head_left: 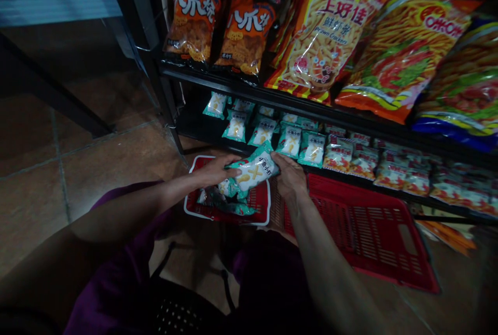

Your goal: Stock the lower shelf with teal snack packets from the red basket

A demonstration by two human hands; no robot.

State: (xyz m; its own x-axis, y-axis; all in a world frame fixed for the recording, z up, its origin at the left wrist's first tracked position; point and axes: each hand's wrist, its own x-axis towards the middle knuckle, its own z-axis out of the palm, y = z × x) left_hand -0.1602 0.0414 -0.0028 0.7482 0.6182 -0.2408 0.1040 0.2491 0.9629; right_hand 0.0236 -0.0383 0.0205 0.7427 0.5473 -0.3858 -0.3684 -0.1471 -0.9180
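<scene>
Between my two hands is a small teal and white snack bag (254, 170), tilted, above a red basket (188, 205) with a white rim. My left hand (220, 169) is closed on the bag's left end, fingers along its edge. At the right end, my right hand (288, 173) grips the same bag; some of its fingers are hidden. More teal snack bags (245, 209) lie inside the basket below. Just beyond my hands, matching teal bags (290, 140) stand in rows on the lower shelf.
Red and white snack bags (363, 159) continue along the lower shelf (229, 144). Large bags of prawn crackers (324, 39) and orange snack bags (245, 29) fill the shelf above. A second red basket (361, 231) lies on the tiled floor at right. A dark metal post (146, 29) stands left.
</scene>
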